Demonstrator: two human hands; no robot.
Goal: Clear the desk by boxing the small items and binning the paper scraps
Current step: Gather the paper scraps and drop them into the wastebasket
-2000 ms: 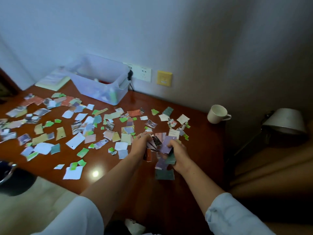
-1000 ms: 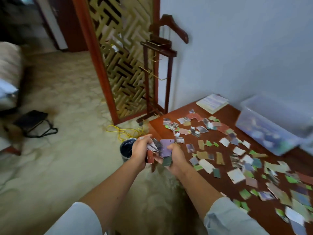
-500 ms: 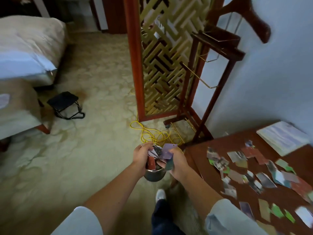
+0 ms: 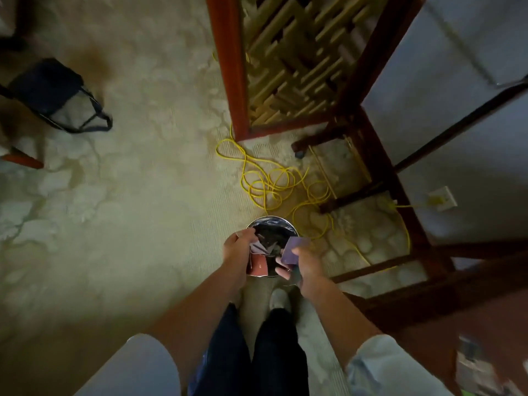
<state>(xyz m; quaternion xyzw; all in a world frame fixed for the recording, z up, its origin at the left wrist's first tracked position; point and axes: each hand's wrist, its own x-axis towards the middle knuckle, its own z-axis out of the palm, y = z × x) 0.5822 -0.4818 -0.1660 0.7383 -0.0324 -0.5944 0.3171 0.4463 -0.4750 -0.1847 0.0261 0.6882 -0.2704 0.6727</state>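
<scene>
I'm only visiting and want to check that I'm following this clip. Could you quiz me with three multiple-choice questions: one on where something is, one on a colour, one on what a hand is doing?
1. The left hand and right hand are:
A. on a bed
B. above the round bin
C. in a drawer

2. The loose cable on the carpet is:
A. blue
B. red
C. yellow

3. The right hand:
A. grips a purple scrap
B. lies flat and empty
C. holds a mug

Answers:
1 B: the bin's rim shows just beyond the scraps that the hands hold.
2 C: its loops are bright yellow.
3 A: the thumb pinches the purple scrap against the fingers.
</scene>
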